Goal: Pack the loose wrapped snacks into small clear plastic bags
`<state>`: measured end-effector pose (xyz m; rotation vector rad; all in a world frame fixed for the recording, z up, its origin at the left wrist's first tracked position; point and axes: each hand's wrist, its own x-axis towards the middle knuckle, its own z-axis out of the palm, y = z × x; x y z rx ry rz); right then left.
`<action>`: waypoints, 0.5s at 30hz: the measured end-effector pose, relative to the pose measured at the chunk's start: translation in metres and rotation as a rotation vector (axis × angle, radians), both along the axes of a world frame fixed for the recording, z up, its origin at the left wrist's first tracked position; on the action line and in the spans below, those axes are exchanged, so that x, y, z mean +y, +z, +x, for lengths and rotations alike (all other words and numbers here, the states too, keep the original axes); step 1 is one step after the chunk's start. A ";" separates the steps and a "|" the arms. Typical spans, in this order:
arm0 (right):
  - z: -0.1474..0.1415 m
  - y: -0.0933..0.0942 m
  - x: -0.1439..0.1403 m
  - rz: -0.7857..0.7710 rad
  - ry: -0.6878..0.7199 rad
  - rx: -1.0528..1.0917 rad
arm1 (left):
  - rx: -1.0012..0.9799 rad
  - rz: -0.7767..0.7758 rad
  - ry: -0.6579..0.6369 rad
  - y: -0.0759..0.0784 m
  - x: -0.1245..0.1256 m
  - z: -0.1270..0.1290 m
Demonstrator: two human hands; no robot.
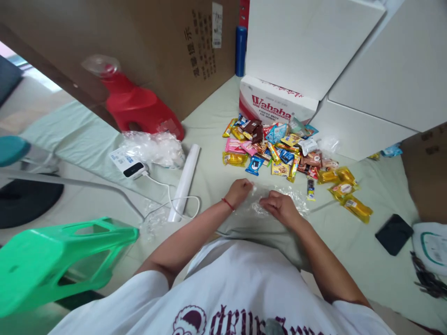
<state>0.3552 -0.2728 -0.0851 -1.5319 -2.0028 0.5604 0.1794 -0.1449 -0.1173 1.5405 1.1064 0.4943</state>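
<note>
Both of my hands are closed on a clear plastic bag in front of my body. My left hand, with a red string at the wrist, pinches its left side. Fingers of my right hand grip the crinkled film a little further right, and part of the bag spreads out beyond them. Just past the hands lies a heap of small wrapped snacks in many colours. To the right of the heap, several yellow-wrapped snack packs sit together. One small dark packet rests near the bag's right end.
A white Wahaba box stands behind the snacks. On the left are a red jug, bundled clear plastic bags, a white device with a cable, a white roll and a green stool. A black phone lies at right.
</note>
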 end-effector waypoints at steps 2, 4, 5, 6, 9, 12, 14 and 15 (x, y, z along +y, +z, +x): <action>0.002 0.000 -0.032 0.087 -0.125 -0.049 | 0.008 0.032 0.110 -0.006 -0.003 -0.005; 0.003 -0.004 -0.071 0.130 -0.254 -0.095 | 0.010 0.059 0.214 -0.011 -0.006 -0.009; 0.002 -0.007 -0.091 0.137 -0.316 -0.110 | 0.010 0.070 0.257 -0.013 -0.009 -0.011; 0.000 -0.010 -0.112 0.133 -0.374 -0.114 | 0.011 0.078 0.289 -0.014 -0.012 -0.014; -0.011 -0.022 -0.166 0.066 -0.509 -0.052 | 0.002 0.090 0.369 -0.019 -0.025 -0.020; -0.016 -0.026 -0.198 -0.079 -0.532 0.096 | -0.009 0.073 0.374 -0.026 -0.044 -0.031; -0.009 -0.024 -0.203 -0.154 -0.603 0.191 | 0.012 0.073 0.325 -0.029 -0.055 -0.043; -0.003 -0.021 -0.200 -0.175 -0.688 0.230 | 0.038 0.089 0.308 -0.028 -0.059 -0.050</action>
